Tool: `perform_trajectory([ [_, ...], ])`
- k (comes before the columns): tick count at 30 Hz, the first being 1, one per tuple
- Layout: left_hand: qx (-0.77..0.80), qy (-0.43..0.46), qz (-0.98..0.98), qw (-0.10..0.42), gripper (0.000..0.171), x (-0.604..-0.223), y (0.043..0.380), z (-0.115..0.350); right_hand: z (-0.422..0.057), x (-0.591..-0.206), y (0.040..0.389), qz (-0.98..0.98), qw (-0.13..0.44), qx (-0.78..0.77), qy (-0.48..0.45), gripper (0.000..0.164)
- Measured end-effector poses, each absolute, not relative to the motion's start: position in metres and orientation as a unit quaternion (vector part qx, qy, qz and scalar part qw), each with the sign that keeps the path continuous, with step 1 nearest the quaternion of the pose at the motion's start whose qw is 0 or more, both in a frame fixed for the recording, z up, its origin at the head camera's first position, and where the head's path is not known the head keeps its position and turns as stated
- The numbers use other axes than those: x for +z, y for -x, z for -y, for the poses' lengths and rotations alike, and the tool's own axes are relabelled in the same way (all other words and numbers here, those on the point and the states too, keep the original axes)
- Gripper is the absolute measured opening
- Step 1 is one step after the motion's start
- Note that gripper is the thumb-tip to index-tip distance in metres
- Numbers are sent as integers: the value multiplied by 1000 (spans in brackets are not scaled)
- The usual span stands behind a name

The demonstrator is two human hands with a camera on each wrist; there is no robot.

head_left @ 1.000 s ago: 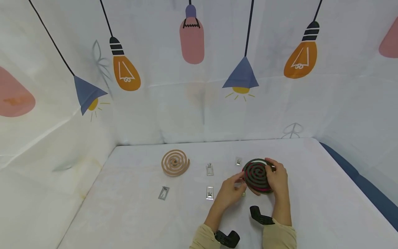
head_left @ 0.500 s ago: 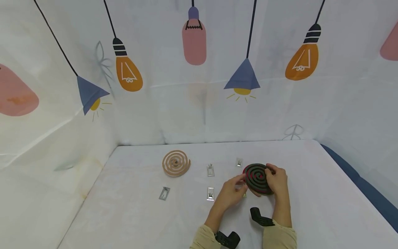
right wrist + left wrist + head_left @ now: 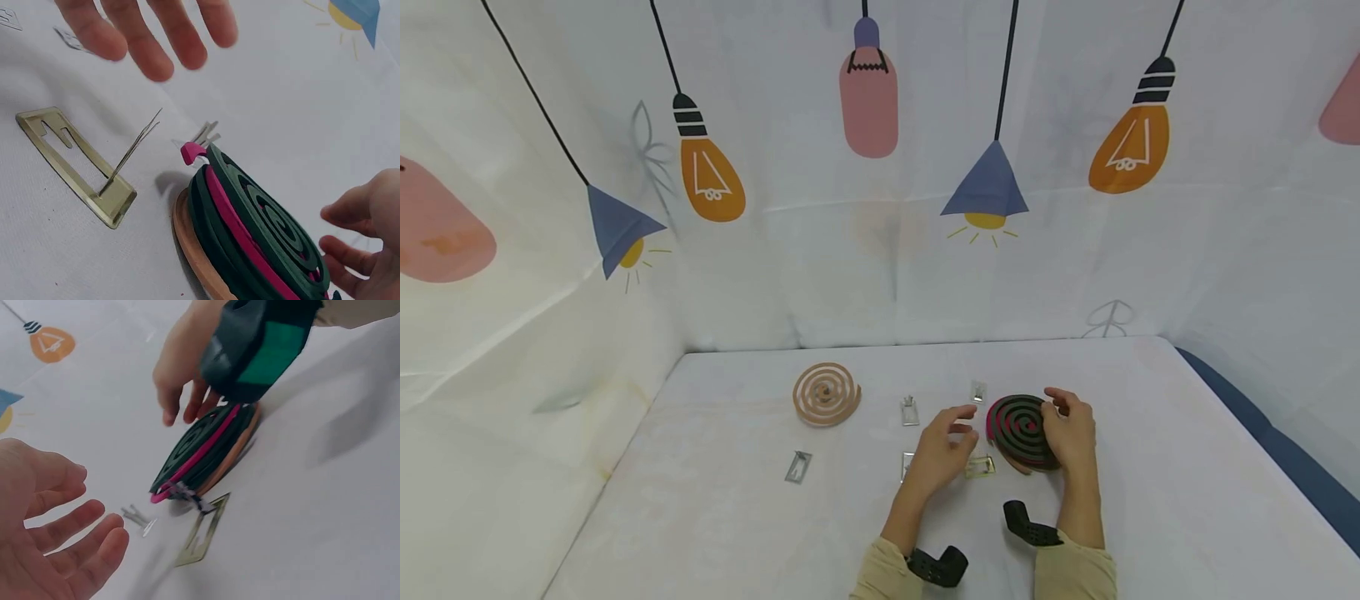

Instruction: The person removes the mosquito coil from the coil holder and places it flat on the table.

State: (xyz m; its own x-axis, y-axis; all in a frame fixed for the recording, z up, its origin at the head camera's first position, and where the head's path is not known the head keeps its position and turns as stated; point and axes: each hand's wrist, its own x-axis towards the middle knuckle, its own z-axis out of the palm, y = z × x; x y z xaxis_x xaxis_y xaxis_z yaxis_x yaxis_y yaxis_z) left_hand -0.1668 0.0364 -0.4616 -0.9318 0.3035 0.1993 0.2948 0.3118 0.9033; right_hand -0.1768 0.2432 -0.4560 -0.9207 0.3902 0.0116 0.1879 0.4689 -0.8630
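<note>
While nothing is gripped by either hand, a line of things runs across the white table (image 3: 715, 500). Farthest left lies a flat metal stand (image 3: 797, 467), and behind it a tan mosquito coil (image 3: 826, 392) lies on its own. Two more metal stands follow toward the middle, one farther back (image 3: 909, 409) and one nearer (image 3: 907, 465) that the left wrist partly covers. The left hand (image 3: 942, 446) hovers over the table with its fingers spread and relaxed, holding nothing, just left of a brass-coloured stand (image 3: 980, 466) whose thin prong sticks up (image 3: 128, 153). Right beside that stand sits the stack of coils (image 3: 1019, 431), dark green on top with a pink one among them and a tan one at the bottom (image 3: 250, 231); it leans, its left edge raised off the cloth (image 3: 200, 459). The right hand (image 3: 1070, 433) is at the stack's right rim with its fingers loosely bent; whether they touch the coils I cannot tell. Behind the stack another small metal stand (image 3: 977, 390) stands.
</note>
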Motion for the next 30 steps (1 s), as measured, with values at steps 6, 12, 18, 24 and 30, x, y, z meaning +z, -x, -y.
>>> perform_trajectory([
  [6, 576, -137, -806, -22, 31, -456, 175, -18, -232, -452, 180, 826, 176, 509, 165, 34],
  [12, 589, -109, -798, -62, 28, -453, 182, 5, -218, -450, 185, 814, 187, 531, 144, 30],
  [18, 607, -90, -784, -98, 28, -453, 189, 27, -208, -446, 187, 806, 186, 545, 134, 29],
  [24, 619, -48, -774, -126, 26, -453, 194, 46, -197, -445, 190, 812, 160, 552, 102, 29],
  [30, 634, 6, -761, -138, 28, -453, 197, 67, -184, -444, 193, 819, 127, 556, 64, 28],
])
